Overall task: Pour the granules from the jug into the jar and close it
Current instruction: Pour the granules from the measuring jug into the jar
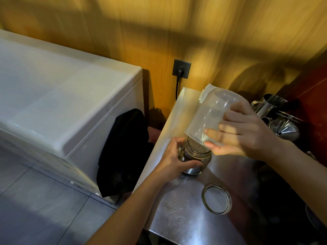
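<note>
A clear plastic jug (208,114) is tipped almost upside down, its rim resting over the mouth of a glass jar (196,156) that stands on the steel counter (178,214). My right hand (242,131) grips the jug's side. My left hand (175,158) is wrapped around the jar by its glass handle. Dark granules show through the jar's lower half. The jug looks nearly empty. The jar's round metal lid (217,198) lies flat on the counter, nearer to me and to the right of the jar.
Steel pitchers and a funnel (277,119) crowd the counter's back right. A white chest appliance (58,103) stands left of the counter, a black cloth (122,152) hanging between them. A wall socket with a plugged cable (181,68) sits on the wooden wall.
</note>
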Demonstrator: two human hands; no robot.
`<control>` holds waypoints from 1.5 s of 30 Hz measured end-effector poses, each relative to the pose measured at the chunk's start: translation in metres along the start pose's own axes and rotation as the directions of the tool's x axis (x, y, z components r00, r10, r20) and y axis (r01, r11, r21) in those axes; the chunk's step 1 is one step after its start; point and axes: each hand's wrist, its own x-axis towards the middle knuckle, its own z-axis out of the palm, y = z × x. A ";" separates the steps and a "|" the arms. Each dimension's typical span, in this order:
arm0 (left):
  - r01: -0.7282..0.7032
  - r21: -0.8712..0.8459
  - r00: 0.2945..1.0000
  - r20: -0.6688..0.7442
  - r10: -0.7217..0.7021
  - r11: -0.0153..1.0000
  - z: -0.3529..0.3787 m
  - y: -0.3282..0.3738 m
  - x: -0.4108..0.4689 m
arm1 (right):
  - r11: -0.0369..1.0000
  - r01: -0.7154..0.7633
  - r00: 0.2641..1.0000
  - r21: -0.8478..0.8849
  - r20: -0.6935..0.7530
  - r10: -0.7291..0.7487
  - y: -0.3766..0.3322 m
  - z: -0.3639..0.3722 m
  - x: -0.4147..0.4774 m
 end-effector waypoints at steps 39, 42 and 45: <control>0.020 -0.117 0.999 0.034 -0.016 0.993 0.002 -0.010 0.004 | 0.710 -0.668 0.639 0.222 -0.318 0.701 -0.011 0.023 -0.043; -0.013 -0.120 0.999 0.034 0.017 0.993 0.002 -0.009 0.006 | 0.436 -0.767 0.311 0.472 -0.322 0.895 -0.019 0.029 -0.049; -0.047 -0.102 0.999 0.015 0.049 0.994 0.003 -0.009 0.007 | 0.167 -0.727 -0.006 0.666 -0.249 0.968 -0.026 0.037 -0.058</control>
